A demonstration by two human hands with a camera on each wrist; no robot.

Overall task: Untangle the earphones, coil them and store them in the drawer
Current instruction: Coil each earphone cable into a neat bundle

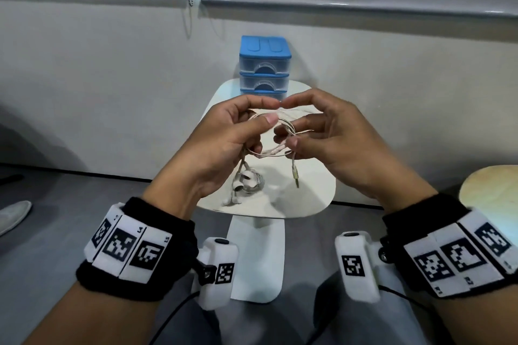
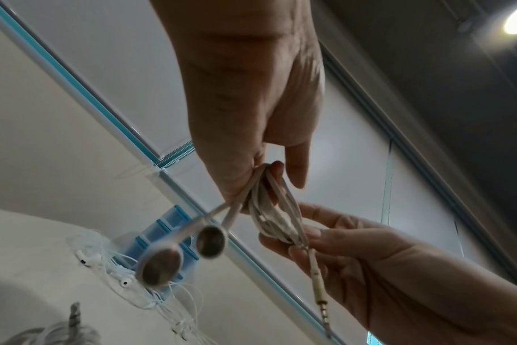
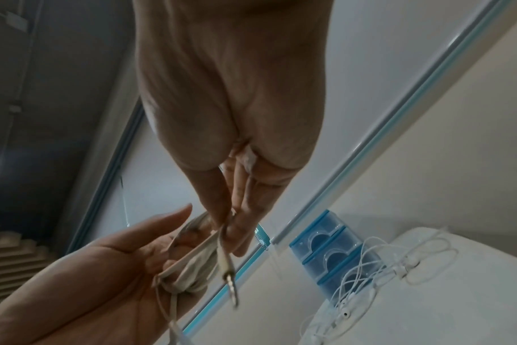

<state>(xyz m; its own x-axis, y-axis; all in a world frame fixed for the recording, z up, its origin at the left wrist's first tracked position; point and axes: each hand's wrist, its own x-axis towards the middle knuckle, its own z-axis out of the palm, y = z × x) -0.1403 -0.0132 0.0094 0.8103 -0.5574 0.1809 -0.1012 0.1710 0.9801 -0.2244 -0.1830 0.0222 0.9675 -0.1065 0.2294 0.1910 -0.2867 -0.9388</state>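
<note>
Both hands hold a beige earphone cable coil [image 1: 281, 131] in the air above the small white table [image 1: 316, 193]. My left hand [image 1: 270, 113] grips one side of the loops [image 2: 269, 210] with thumb and curled fingers. Its two earbuds [image 2: 186, 249] dangle below it. My right hand [image 1: 288, 136] pinches the other side of the coil near the plug end. The jack plug [image 3: 229, 282] hangs free beneath its fingers. The blue drawer unit [image 1: 265, 64] stands at the back of the table, its clear drawers closed.
More white earphones [image 3: 369, 268] lie tangled on the table in front of the drawer unit. A grey coiled cable [image 2: 59, 331] lies nearer on the table. A wall stands right behind the table. A wooden round surface [image 1: 490, 187] shows at the right.
</note>
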